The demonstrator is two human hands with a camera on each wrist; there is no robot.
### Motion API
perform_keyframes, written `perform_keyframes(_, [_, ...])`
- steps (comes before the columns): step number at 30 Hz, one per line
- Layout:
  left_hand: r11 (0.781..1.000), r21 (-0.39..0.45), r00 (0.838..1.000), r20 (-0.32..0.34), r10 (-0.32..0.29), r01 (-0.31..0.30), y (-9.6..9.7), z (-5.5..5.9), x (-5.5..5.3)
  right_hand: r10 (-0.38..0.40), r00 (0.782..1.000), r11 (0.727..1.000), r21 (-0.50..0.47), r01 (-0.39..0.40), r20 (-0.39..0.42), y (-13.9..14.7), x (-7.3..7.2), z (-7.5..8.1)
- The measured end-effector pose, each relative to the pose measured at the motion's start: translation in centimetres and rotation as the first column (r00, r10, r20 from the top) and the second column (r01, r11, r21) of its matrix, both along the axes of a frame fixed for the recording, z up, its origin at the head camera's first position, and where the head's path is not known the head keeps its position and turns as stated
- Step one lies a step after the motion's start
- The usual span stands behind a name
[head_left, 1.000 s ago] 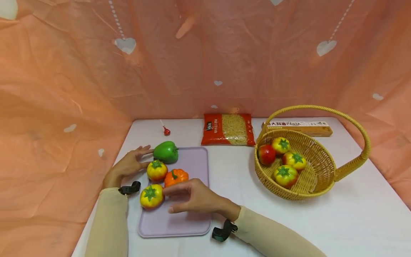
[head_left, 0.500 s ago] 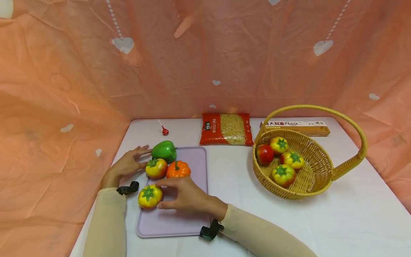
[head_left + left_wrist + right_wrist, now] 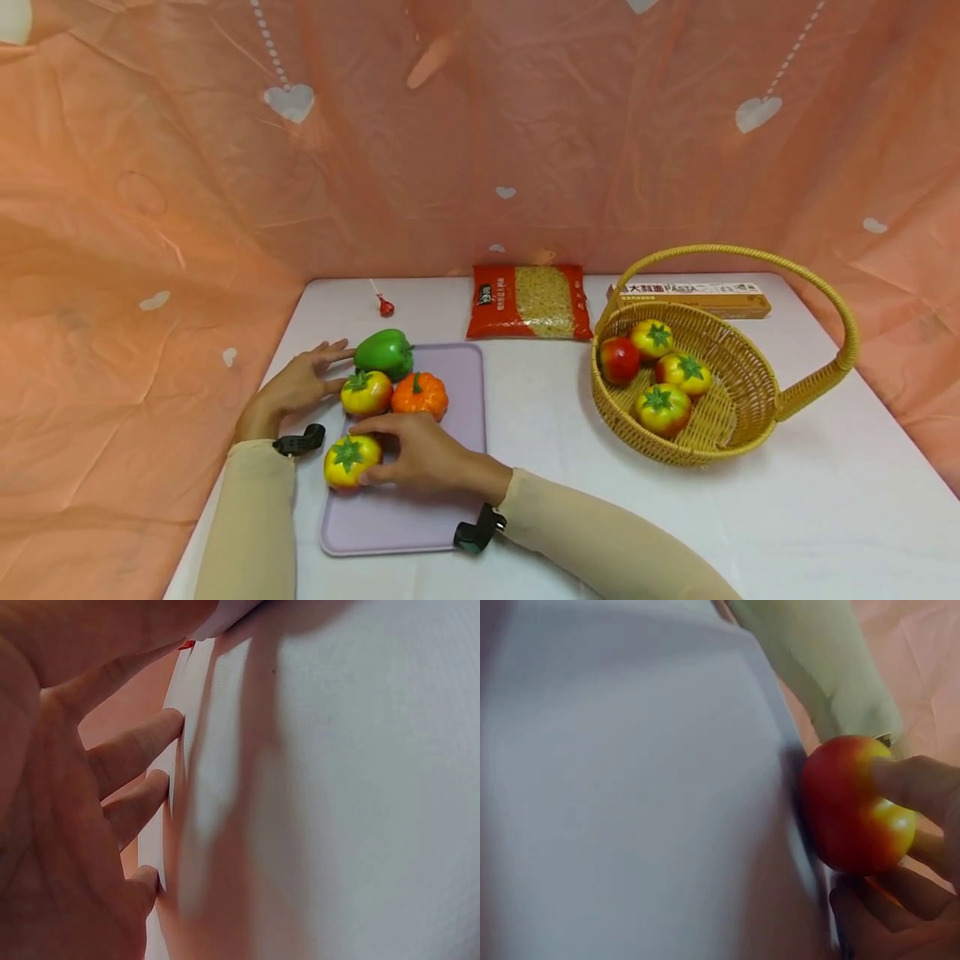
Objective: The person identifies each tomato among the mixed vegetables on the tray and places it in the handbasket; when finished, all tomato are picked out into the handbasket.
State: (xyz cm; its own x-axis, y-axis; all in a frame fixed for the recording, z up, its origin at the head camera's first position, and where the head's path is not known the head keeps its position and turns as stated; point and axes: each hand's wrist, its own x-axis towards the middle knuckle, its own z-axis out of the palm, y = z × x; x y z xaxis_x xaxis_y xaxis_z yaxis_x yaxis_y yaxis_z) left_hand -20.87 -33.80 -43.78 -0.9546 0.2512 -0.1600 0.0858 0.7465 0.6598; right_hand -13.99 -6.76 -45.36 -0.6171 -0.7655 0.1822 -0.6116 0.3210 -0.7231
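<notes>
My right hand [image 3: 420, 454] grips the near yellow-red tomato [image 3: 352, 461] at the tray's left side, thumb on its near side and index finger on its far side. In the right wrist view the thumb presses that tomato [image 3: 855, 810], with fingers behind it. By the lavender tray's [image 3: 420, 529] upper left edge, my left hand [image 3: 296, 383] lies with fingers spread. Several of its fingertips touch the white tabletop in the left wrist view. Closest to it are a green bell pepper [image 3: 385, 353] and another tomato [image 3: 366, 395]. An orange pumpkin [image 3: 422, 395] sits beside that tomato.
A wicker basket [image 3: 750, 433] with a tall handle stands on the right, holding several red and yellow-red fruits. At the back lie a red pasta bag [image 3: 531, 302], a pasta box [image 3: 735, 302] and a red lollipop [image 3: 386, 307].
My right hand has moved left and closed its thumb and index finger on the near tomato. The orange pumpkin has shifted slightly back, and the tomato beside it has tilted. My left hand stays put.
</notes>
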Motion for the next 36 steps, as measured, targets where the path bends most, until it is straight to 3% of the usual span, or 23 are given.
perform_keyframes(5, [1.0, 0.001, 1.0, 0.005, 0.002, -0.002, 0.0, 0.1, 0.0, 0.01, 0.999, 1.0, -0.006, -0.01, 0.04, -0.2, -0.2, -0.1])
perform_keyframes(9, [1.0, 0.008, 1.0, 0.011, -0.001, 0.001, 0.0, -0.1, -0.1, 0.063, 0.995, 0.998, -0.026, -0.061, 0.071, 0.8, 0.0, 0.1])
perform_keyframes(13, [1.0, 0.005, 1.0, 0.018, 0.004, -0.004, 0.2, -0.2, -0.1, 0.122, 0.985, 0.99, -0.086, -0.113, 0.118, 3.1, 0.3, 0.9])
perform_keyframes(18, [1.0, -0.007, 1.0, 0.015, 0.007, -0.007, 0.2, 0.0, 0.0, 0.171, 0.95, 0.97, -0.215, -0.116, 0.26, 7.3, 0.4, 2.4])
perform_keyframes(20, [1.0, -0.008, 1.0, 0.01, 0.004, -0.004, 0.2, 0.1, 0.0, 0.168, 0.937, 0.959, -0.27, -0.083, 0.307, 9.3, 0.2, 3.0])
perform_keyframes(28, [1.0, -0.013, 1.0, 0.025, 0.007, -0.007, 0.2, 0.0, 0.1, -0.041, 0.956, 0.936, -0.323, 0.138, 0.291, 18.2, -0.7, 4.7])
perform_keyframes(31, [1.0, -0.011, 0.999, 0.036, 0.015, -0.014, 0.2, 0.2, 0.1, -0.125, 0.946, 0.903, -0.361, 0.234, 0.299, 21.3, -0.9, 5.2])
perform_keyframes(36, [1.0, -0.005, 0.999, 0.044, 0.019, -0.018, 0.3, 0.3, 0.1, -0.243, 0.912, 0.822, -0.43, 0.374, 0.33, 25.9, -1.1, 5.5])
